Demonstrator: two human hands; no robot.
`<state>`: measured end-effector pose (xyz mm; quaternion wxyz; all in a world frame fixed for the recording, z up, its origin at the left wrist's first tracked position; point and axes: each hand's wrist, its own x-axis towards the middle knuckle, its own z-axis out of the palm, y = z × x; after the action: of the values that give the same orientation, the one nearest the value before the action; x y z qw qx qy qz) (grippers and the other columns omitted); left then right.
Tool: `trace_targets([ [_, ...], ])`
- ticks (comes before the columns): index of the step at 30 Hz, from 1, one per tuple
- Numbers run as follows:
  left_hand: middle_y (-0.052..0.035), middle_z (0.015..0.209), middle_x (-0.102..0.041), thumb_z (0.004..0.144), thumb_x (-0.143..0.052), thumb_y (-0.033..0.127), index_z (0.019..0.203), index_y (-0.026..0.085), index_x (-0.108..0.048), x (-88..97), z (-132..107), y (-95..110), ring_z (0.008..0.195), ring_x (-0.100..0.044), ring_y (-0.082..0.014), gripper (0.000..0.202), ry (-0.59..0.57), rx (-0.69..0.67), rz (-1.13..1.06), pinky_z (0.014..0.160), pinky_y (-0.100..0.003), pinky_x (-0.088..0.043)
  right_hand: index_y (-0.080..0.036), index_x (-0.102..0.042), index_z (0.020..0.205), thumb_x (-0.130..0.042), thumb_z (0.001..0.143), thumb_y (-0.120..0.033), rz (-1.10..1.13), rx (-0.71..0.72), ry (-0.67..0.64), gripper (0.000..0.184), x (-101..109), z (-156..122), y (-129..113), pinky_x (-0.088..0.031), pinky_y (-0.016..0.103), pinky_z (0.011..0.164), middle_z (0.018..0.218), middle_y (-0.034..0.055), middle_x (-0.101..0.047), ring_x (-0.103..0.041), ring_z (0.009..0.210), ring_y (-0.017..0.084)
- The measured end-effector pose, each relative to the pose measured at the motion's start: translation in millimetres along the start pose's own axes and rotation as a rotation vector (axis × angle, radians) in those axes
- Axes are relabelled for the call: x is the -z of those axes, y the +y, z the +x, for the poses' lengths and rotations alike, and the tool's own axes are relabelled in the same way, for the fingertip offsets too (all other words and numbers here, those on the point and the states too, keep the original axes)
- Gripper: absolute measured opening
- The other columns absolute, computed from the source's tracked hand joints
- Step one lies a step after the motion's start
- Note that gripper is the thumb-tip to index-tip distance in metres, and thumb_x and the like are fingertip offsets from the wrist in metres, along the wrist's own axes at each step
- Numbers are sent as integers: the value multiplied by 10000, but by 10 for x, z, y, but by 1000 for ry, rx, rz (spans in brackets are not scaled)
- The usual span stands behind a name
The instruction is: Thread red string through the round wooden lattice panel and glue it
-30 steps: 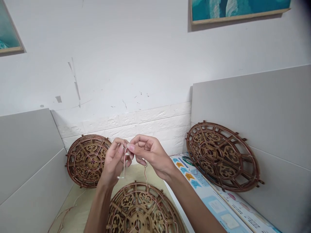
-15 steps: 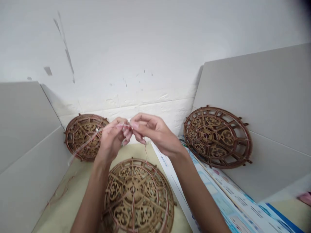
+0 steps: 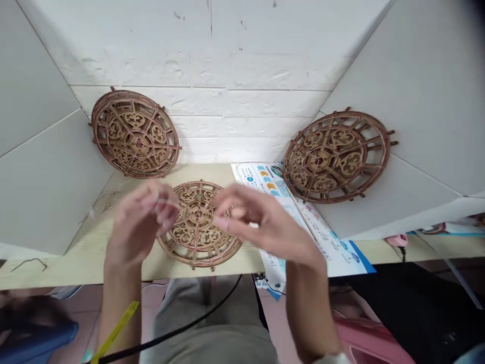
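My left hand (image 3: 136, 222) is raised over the left side of the round brown openwork disc (image 3: 199, 215) on the table. Its fingers are curled together and smeared by motion; a faint pale strand shows at the fingertips, too blurred to name. My right hand (image 3: 265, 222) hovers over the disc's right side, fingers bent, thumb apart from them, and nothing visible between. Reddish wires run along the disc's ribs and rim. The disc lies flat, partly hidden by both hands.
Two similar discs lean at the back, a left disc (image 3: 136, 134) and a right disc (image 3: 337, 156). Grey panels (image 3: 424, 101) stand on both sides of the white brick wall (image 3: 204, 101). Printed sheets (image 3: 326, 247) lie at right. A black cable (image 3: 189, 326) hangs in front.
My hands have moved apart from their meeting point. The wire that hung from my right fingers no longer shows there. The view has tilted down, bringing the table edge and my lap into sight.
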<state>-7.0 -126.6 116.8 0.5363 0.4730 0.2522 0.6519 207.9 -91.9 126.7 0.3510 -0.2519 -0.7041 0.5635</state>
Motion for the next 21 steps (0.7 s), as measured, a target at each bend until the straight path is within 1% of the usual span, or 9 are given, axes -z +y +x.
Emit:
trace_targets([
  [1,18,612,-370,769,-854,359,666,150,-563,52,-169,-81,507,-367,-74,373,67,26,10,395,-149,-331,-162,-655,876,-735,890,-337,15,-13,31,193,-109,-135,131,-314,219,492,726,-5,-577,-441,565,68],
  [3,17,609,-379,724,-882,383,646,143,-565,140,-438,-239,513,-368,-70,405,209,116,26,395,-135,-339,-165,-668,843,-710,911,-389,61,-65,112,238,-311,-345,374,-325,238,520,655,-6,-542,-448,582,92],
  [6,18,595,-403,684,-901,395,645,137,-579,188,-659,-398,497,-357,-57,415,357,193,1,372,-108,-307,-160,-692,825,-704,901,-456,85,-126,225,306,-506,-518,596,-281,252,522,621,-10,-483,-389,573,96],
  [9,12,623,-430,650,-918,383,661,136,-580,140,-705,-466,518,-392,-65,418,364,225,-17,377,-112,-326,-162,-748,885,-743,873,-445,57,-120,265,283,-544,-576,655,-230,261,525,577,-36,-373,-298,559,92],
  [11,15,638,-434,631,-926,364,678,137,-581,89,-690,-488,527,-400,-66,416,357,236,-37,387,-117,-343,-163,-765,886,-746,874,-428,67,-85,262,267,-529,-588,653,-213,266,520,577,-32,-407,-275,551,88],
  [13,18,637,-429,626,-923,352,681,136,-574,49,-675,-503,532,-400,-67,413,345,245,-53,400,-121,-355,-157,-762,844,-723,889,-424,84,-52,250,273,-521,-595,641,-253,264,521,653,9,-555,-347,562,90],
  [15,16,627,-418,643,-907,354,659,134,-553,28,-670,-516,544,-406,-74,417,312,248,-50,415,-127,-366,-158,-757,848,-716,890,-421,94,-42,260,270,-525,-603,629,-329,260,548,755,44,-651,-460,613,107],
  [18,10,615,-413,665,-892,373,639,132,-547,24,-676,-536,558,-415,-85,422,273,238,-7,431,-142,-378,-168,-747,884,-727,878,-422,104,-46,277,255,-533,-615,623,-405,256,595,819,55,-684,-569,710,138],
  [21,7,614,-419,663,-897,383,641,130,-562,26,-678,-556,564,-424,-89,420,285,230,26,438,-150,-381,-171,-721,870,-700,900,-433,91,-41,245,265,-525,-627,638,-416,256,628,854,56,-685,-592,764,144],
])
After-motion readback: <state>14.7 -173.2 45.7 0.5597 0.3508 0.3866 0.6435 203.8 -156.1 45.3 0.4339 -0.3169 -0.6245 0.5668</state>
